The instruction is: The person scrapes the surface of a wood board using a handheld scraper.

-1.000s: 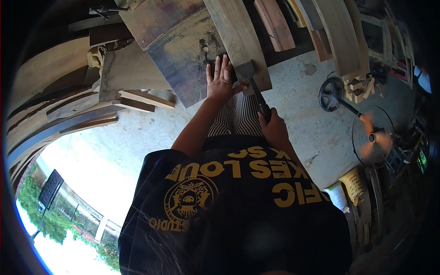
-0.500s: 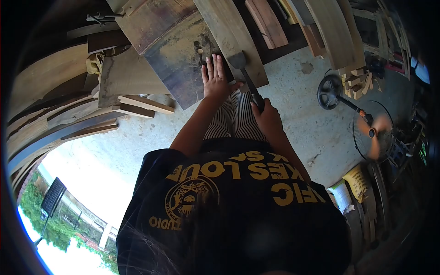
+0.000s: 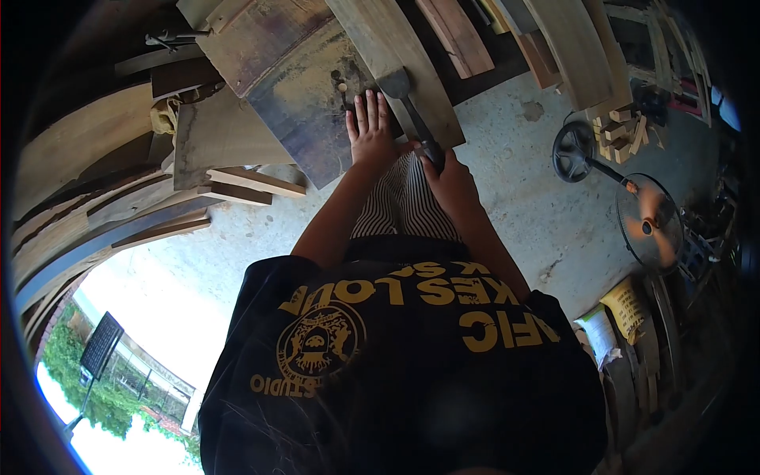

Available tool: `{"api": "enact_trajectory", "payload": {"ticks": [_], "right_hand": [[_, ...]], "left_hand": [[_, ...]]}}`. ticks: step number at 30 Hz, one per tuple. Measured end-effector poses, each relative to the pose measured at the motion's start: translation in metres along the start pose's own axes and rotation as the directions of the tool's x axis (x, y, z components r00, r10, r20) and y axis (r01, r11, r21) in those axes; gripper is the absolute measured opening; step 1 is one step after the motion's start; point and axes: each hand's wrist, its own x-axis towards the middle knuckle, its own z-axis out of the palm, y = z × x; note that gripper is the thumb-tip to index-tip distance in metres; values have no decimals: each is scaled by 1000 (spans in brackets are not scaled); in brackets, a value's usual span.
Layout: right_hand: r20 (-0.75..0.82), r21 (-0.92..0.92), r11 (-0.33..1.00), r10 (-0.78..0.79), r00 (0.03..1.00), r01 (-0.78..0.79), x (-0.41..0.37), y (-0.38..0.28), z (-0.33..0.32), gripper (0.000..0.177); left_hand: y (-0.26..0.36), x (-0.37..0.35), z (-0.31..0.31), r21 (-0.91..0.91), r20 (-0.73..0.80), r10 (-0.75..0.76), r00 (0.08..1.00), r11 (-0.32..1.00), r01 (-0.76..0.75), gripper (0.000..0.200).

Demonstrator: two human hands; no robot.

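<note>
My left hand (image 3: 372, 142) lies flat with its fingers stretched out on a dark, stained board (image 3: 297, 103). Its thumb points right, towards the near end of a long wooden plank (image 3: 388, 39). In my right hand (image 3: 453, 186) is the handle of a scraper (image 3: 412, 111) with a long dark neck and a broad, flat head. That head rests over the face of the plank, slanting up and left from my fist. Small holes in the board show just beyond my left fingertips.
More planks (image 3: 566, 55) lie side by side at the upper right. Stacked boards (image 3: 87, 127) fill the left side, with cut strips (image 3: 257, 182) jutting out over the floor. A running fan (image 3: 649, 218) stands on the right, near small wood blocks (image 3: 617, 131) and sacks (image 3: 624, 309).
My right hand has pushed the scraper forward and slightly left along the plank. The left hand stays spread on the board. The whole view has shifted a little.
</note>
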Motion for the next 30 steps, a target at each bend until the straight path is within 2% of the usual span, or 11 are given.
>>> {"api": "enact_trajectory", "payload": {"ticks": [2, 4, 6, 11, 12, 15, 16, 20, 22, 26, 30], "right_hand": [[12, 12, 1000, 25, 1000, -25, -17, 6, -6, 45], [182, -25, 988, 157, 971, -155, -31, 12, -14, 47], [153, -27, 991, 135, 979, -132, -24, 10, -12, 47], [77, -72, 997, 12, 997, -6, 13, -18, -11, 45], [69, -50, 999, 18, 997, -15, 10, -17, -11, 44], [106, -55, 996, 70, 992, -65, -21, 2, -16, 43], [138, -82, 990, 127, 982, -117, -30, 6, -19, 43], [158, -89, 988, 141, 977, -128, -23, 4, -18, 44], [42, -53, 998, 20, 999, -18, 8, -9, -8, 46], [52, -28, 999, 23, 998, -21, 9, -16, -11, 44], [157, -69, 988, 145, 977, -136, -32, 4, -15, 47]], "left_hand": [[1, 0, -1, 6, 25, -7, 1000, 1000, 7, 127], [4, 1, -5, 14, 50, -20, 999, 1000, 20, 127], [4, -1, -7, 25, 79, -43, 996, 999, 41, 127], [-2, 1, 5, 56, 0, 9, 1000, 998, -9, 127], [-2, 1, 3, 62, -8, -5, 1000, 998, 6, 127], [5, 2, -7, 74, 143, -63, 988, 996, 52, 124], [5, 2, -6, 70, 141, -72, 987, 996, 62, 124], [4, 0, -5, 31, 106, -52, 993, 998, 49, 123], [5, 2, -7, 23, 108, -50, 993, 999, 48, 123], [3, 2, -4, 69, 107, -53, 993, 997, 45, 122], [1, 3, -3, 12, 98, -43, 994, 999, 42, 120]]}}
